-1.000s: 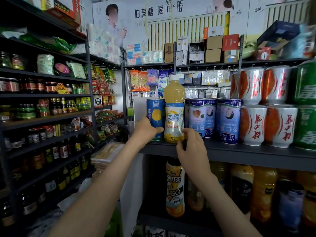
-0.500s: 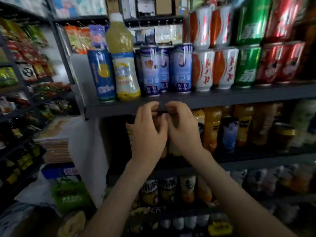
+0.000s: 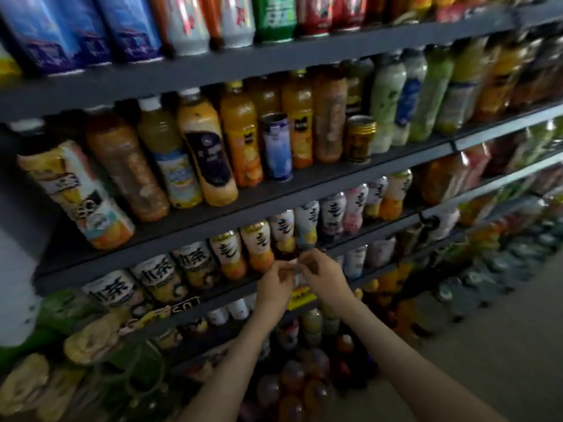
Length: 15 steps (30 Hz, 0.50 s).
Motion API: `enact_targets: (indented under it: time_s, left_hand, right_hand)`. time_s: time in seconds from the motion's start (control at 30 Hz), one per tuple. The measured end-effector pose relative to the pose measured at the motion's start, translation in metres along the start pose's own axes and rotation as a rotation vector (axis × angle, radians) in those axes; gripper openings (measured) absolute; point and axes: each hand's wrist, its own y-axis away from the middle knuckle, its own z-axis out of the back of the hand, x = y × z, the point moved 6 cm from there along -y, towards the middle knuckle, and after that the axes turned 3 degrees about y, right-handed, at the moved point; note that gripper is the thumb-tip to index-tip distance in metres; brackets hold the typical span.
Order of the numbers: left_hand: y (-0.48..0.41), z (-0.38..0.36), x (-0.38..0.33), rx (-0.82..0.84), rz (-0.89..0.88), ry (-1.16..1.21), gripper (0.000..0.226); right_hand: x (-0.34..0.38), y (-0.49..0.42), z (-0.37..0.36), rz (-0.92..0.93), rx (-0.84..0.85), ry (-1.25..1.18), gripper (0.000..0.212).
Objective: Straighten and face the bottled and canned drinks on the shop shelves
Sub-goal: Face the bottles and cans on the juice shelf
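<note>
shelf [image 3: 304, 190]: matt dark grey, looks like painted metal. blue can [image 3: 277, 147]: glossy printed wrap, bare metal rim. gold can [image 3: 359, 141] right of it: shiny ribbed metal. bottles [image 3: 240, 138] left of blue can: clear smooth plastic, glossy film labels. cans [image 3: 192, 32] above it: glossy. floor [image 3: 502, 360] below-right: matt.

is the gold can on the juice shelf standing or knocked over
Standing: the gold can sits on its base near the front of the shelf, ribbed top up.
</note>
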Motion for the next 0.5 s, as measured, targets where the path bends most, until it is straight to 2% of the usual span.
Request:
enact_targets:
  time_s: [0.17, 0.37, 0.5]
  left_hand:
    - [-0.003, -0.113, -0.014, 0.054, 0.145, -0.02, 0.006]
    - [-0.004, -0.257, -0.073, 0.09, 0.121, -0.079, 0.009]
    - [-0.008, -0.325, -0.111, 0.121, 0.114, -0.108, 0.009]
  right_hand:
    - [-0.11, 0.009, 0.066, -0.128, 0.007, 0.063, 0.012]
    - [-0.229, 0.018, 0.176, -0.217, -0.05, 0.047, 0.009]
    - [-0.286, 0.016, 0.243, -0.289, -0.126, 0.014, 0.011]
